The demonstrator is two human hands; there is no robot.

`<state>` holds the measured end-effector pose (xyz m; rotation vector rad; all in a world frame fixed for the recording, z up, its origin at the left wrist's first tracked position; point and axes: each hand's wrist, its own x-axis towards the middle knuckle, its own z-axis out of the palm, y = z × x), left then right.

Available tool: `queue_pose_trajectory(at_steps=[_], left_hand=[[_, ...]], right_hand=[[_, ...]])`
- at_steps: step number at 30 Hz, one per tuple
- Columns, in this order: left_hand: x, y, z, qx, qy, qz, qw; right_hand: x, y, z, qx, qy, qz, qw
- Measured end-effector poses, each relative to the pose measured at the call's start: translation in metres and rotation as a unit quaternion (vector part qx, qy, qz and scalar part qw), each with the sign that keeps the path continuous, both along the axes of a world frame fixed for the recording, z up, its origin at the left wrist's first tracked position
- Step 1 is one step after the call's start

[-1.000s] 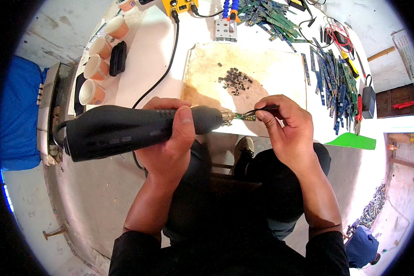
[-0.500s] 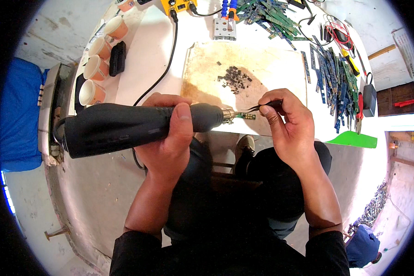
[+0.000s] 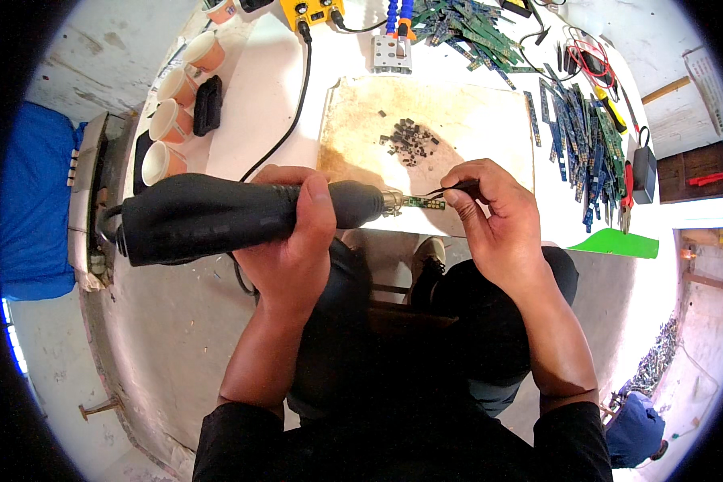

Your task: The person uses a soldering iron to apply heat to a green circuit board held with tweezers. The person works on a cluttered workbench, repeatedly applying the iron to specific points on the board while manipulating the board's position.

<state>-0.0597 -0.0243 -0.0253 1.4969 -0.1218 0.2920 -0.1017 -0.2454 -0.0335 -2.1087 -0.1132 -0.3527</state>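
My left hand (image 3: 293,233) is wrapped round a black hot air gun (image 3: 217,215), its metal nozzle pointing right. Just past the nozzle, a narrow green circuit board (image 3: 424,202) lies near the front edge of a stained, pale work board (image 3: 353,104); its left end is hidden by the nozzle. In my right hand (image 3: 498,221) black tweezers (image 3: 462,191) are pinched between thumb and fingers, tips over the circuit board. Whether the tips touch it I cannot tell. Beyond the hands, small black chips (image 3: 411,140) lie in a loose pile on the work board.
Several paper cups (image 3: 170,120) line the table's left side beside a black tray (image 3: 207,106). A yellow station (image 3: 312,11) and a metal clamp block (image 3: 391,53) stand at the back. Circuit strips (image 3: 582,140) heap at right, near red-handled pliers (image 3: 628,189) and a green sheet (image 3: 618,243).
The hot air gun's rear end has swung slightly up and to the right. My right hand has shifted a little left, bringing the tweezers with it.
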Motion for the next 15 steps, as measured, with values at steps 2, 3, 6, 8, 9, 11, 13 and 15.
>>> queue_pose_trajectory(at_steps=[2, 3, 6, 8, 9, 11, 13, 15], left_hand=[[0.0002, -0.0003, 0.0001, -0.012, 0.008, 0.003, 1.000], [0.0001, -0.0001, 0.0001, -0.013, 0.004, -0.001, 1.000], [0.0001, 0.0008, -0.0003, -0.014, -0.004, -0.011, 1.000], [0.0001, 0.0019, -0.0013, -0.014, -0.001, -0.014, 1.000], [0.0003, 0.0020, -0.0016, -0.011, -0.004, -0.014, 1.000], [0.0009, 0.0018, -0.0024, -0.007, -0.008, -0.013, 1.000], [-0.0003, 0.0016, -0.0002, -0.005, 0.008, -0.007, 1.000], [-0.0001, 0.0016, -0.0008, -0.005, 0.009, -0.002, 1.000]], right_hand=[[0.0005, -0.0002, -0.0022, 0.000, -0.008, 0.000, 1.000], [0.0004, 0.0000, -0.0024, 0.005, -0.007, -0.001, 1.000], [-0.0001, 0.0008, -0.0015, 0.009, -0.001, -0.003, 1.000], [0.0002, 0.0011, 0.0002, -0.001, 0.004, -0.007, 1.000], [0.0001, 0.0007, -0.0002, 0.000, 0.003, -0.008, 1.000], [-0.0001, -0.0006, -0.0015, 0.002, 0.001, -0.008, 1.000], [-0.0001, -0.0007, -0.0007, 0.002, 0.003, -0.005, 1.000], [0.0000, -0.0004, -0.0004, 0.003, 0.005, -0.004, 1.000]])
